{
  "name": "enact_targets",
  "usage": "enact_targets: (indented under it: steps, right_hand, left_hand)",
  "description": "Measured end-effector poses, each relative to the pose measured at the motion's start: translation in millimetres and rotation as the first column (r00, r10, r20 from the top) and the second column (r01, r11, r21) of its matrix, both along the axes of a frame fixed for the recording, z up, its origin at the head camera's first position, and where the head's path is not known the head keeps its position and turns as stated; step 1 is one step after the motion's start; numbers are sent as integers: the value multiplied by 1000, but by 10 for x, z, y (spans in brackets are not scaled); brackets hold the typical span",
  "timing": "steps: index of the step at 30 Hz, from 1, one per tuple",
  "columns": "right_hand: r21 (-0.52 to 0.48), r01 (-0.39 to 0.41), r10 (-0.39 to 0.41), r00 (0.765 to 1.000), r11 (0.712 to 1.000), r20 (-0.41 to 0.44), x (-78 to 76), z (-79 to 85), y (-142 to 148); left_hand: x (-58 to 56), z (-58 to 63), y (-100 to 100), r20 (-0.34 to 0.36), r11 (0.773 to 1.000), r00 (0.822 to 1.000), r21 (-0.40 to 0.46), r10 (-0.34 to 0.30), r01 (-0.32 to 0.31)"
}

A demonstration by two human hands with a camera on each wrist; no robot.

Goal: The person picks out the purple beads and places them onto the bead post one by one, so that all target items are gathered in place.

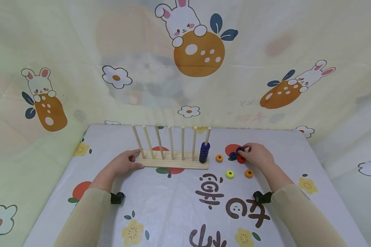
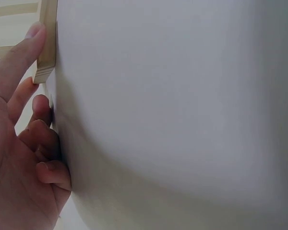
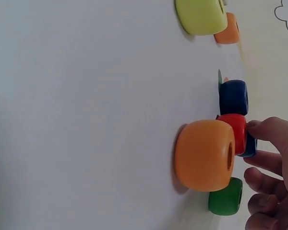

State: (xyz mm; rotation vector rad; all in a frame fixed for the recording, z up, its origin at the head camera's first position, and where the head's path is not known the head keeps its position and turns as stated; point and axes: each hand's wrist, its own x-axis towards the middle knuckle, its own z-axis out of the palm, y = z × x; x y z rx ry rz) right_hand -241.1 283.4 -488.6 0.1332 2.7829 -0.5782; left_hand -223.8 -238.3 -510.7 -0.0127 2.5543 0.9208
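Note:
A wooden bead rack (image 1: 176, 164) with several upright pegs stands toward the back of the table. Dark blue beads (image 1: 204, 153) are stacked on its rightmost peg. My left hand (image 1: 125, 162) grips the rack's left end, thumb on the front edge and index finger at the end corner (image 2: 42, 72). Right of the rack, my right hand (image 1: 258, 155) pinches a dark blue bead (image 3: 251, 145) between thumb and index finger. This bead is partly hidden behind a red bead (image 3: 239, 129). Another dark blue bead (image 3: 234, 97) lies beside the red one.
Two orange beads (image 1: 219, 158) and a yellow-green bead (image 1: 229, 174) lie loose between the rack and my right hand. A green bead (image 3: 225, 197) rests below the right fingers in the right wrist view. A patterned cloth (image 1: 160, 206) covers the table, and a printed curtain (image 1: 142, 92) hangs behind.

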Motion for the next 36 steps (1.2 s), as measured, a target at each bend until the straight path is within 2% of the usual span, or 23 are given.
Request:
enact_targets:
  steps: [11, 19, 27, 36]
  right_hand:
    - [-18, 22, -22, 999, 1000, -36, 63, 84, -71]
    - [-13, -25, 23, 987, 1000, -161, 127, 187, -138]
    - [-13, -51, 46, 973, 999, -224, 216, 438, -329]
    - [-7, -116, 108, 944, 993, -311, 329, 737, -551]
  left_hand:
    - [-21, -8, -7, -1, 1000, 1000, -3, -1, 1]
    - [-36, -18, -5, -10, 1000, 1000, -9, -11, 11]
    - [-21, -14, -15, -5, 1000, 1000, -2, -11, 11]
    - [-17, -9, -22, -7, 1000, 1000, -8, -16, 16]
